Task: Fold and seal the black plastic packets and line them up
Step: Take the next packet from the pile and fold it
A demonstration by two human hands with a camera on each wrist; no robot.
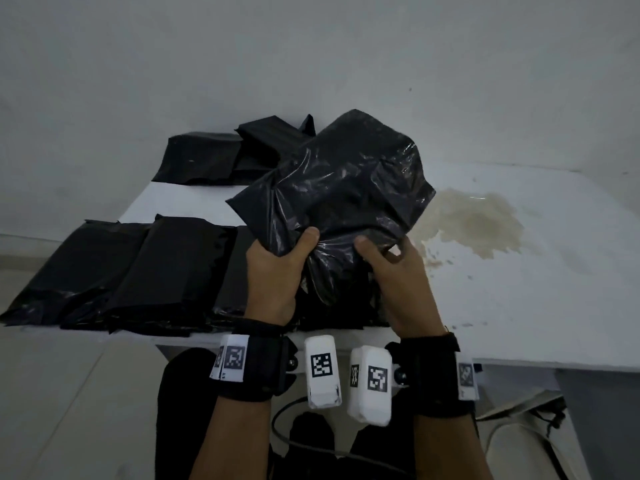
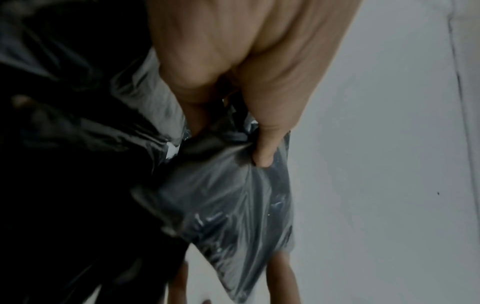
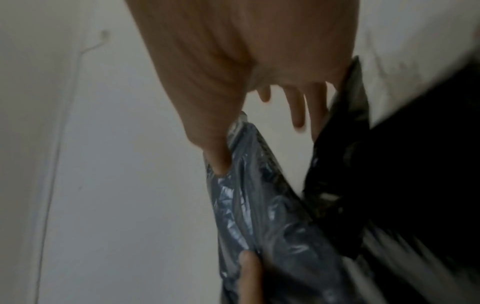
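Observation:
A crumpled black plastic packet is lifted above the white table, tilted away from me. My left hand grips its lower left part, thumb pressed into the plastic. My right hand pinches its lower right part with the thumb on top. In the left wrist view the packet hangs below my left hand. The right wrist view shows my right hand with its thumb dug into the packet; the other fingers lie behind it. Several flat packets lie in a row at the table's front left.
More black packets are piled at the table's far left against the grey wall. A brownish stain marks the table right of the lifted packet. Cables hang below the table's front edge on the right.

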